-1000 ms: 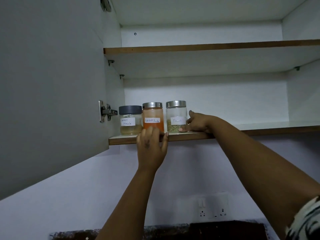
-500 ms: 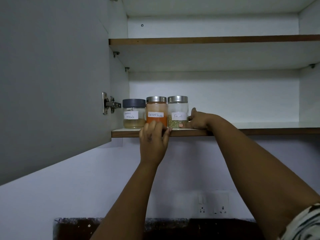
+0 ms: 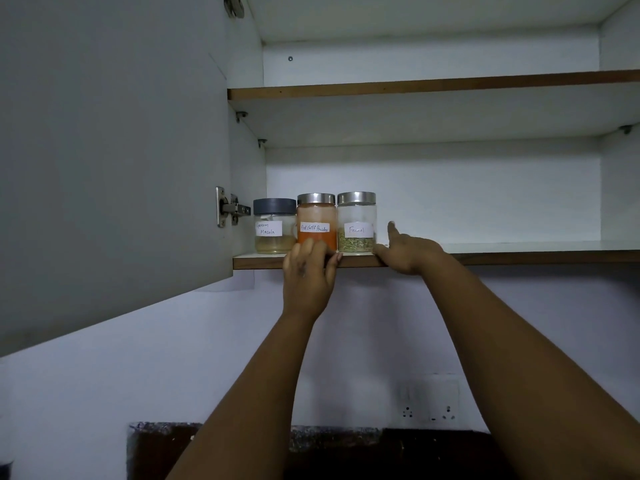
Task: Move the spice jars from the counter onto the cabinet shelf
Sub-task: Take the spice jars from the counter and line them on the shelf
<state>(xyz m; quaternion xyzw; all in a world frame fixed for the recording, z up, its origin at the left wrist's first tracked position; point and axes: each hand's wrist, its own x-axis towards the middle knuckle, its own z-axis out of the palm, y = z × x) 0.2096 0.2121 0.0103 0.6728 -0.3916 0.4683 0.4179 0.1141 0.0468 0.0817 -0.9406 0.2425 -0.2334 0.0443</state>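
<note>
So the biggest thing in view is the grey cabinet door (image 3: 110,150), swung open and filling the whole left side, with its metal hinge (image 3: 230,210) right at the inner edge. Next to it is the white cabinet interior, with an upper shelf (image 3: 433,87) that has a brown front edge, and the lower shelf (image 3: 519,255) where all the action is. Below that there's the pale wall with a double socket plate (image 3: 429,401), and a dark countertop strip (image 3: 311,452) along the bottom.

Both arms reach up from below. The left hand (image 3: 308,275) sits at the front lip of the lower shelf, fingers lying loosely against the bottom of the red chilli powder jar (image 3: 317,221), touching it rather than wrapped round it. The right hand (image 3: 403,251) rests on the shelf edge just right of the jars, fingers relaxed and spread, thumb sticking up, holding nothing. Its fingertips are right by the base of the fennel jar (image 3: 356,221); can't tell if they actually touch it.

All three jars are upright on the lower shelf at its left end, in a tight row: the garam masala jar (image 3: 273,226) with the dark grey lid nearest the hinge, the red chilli one in the middle, the fennel one on the right, those two with shiny metal lids. Handwritten white labels face out.
</note>
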